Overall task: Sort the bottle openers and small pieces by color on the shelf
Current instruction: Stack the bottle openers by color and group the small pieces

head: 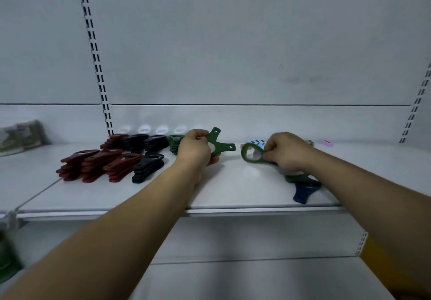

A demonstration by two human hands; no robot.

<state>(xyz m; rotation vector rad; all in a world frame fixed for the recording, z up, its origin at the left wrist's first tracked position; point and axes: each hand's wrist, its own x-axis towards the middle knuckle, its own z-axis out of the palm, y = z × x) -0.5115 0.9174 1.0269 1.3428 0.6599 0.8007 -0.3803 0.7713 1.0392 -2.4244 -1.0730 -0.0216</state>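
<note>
- several red opener stacks [93, 164] lie at the left of the shelf [233, 190], with black opener stacks [149, 159] just beside them.
- left hand [194, 149] curls round green openers [220, 144]; count unclear.
- right hand [285, 151] pinches a single green opener [253, 156] by its handle.
- a navy opener [303, 193] lies under the right forearm.
- a pink piece [325, 143] sits back right.
</note>
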